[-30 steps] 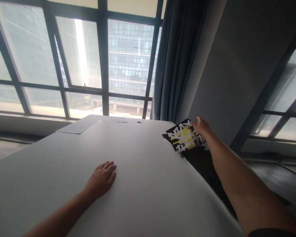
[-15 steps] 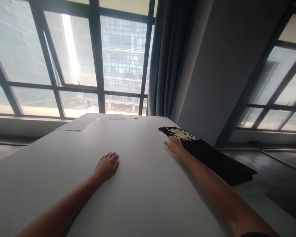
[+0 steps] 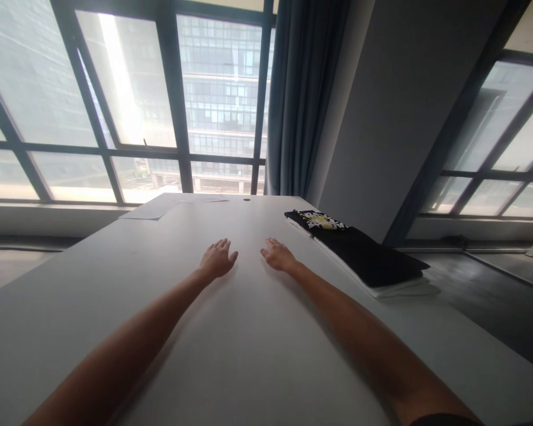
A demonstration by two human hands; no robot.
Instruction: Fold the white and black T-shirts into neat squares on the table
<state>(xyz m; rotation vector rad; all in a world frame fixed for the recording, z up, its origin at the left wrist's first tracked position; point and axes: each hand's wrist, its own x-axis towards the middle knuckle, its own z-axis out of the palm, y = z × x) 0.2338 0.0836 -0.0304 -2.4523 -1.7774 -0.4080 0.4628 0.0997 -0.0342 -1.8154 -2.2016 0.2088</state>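
Note:
Both hands are over the white table (image 3: pixel 249 343), palms down and holding nothing. My left hand (image 3: pixel 217 259) is left of the middle with its fingers stretched forward and the thumb apart. Facing it across a short gap is my right hand (image 3: pixel 279 254), its fingers also extended. Whether the palms touch the tabletop I cannot tell. To the right of my right hand, along the table's right edge, lies a folded black garment (image 3: pixel 368 254) with a white and yellow print, on top of folded white cloth (image 3: pixel 404 290).
White sheets of paper (image 3: pixel 148 210) lie at the far left of the table. A round dark spot (image 3: pixel 247 200) is near the far edge. Beyond stand windows (image 3: pixel 222 89), a blue-grey curtain (image 3: pixel 293 118) and a grey pillar (image 3: pixel 382 118).
My right hand has left the black garment and moved left towards the table's middle. My left hand has moved forward and right. The garment now lies fully on the white cloth.

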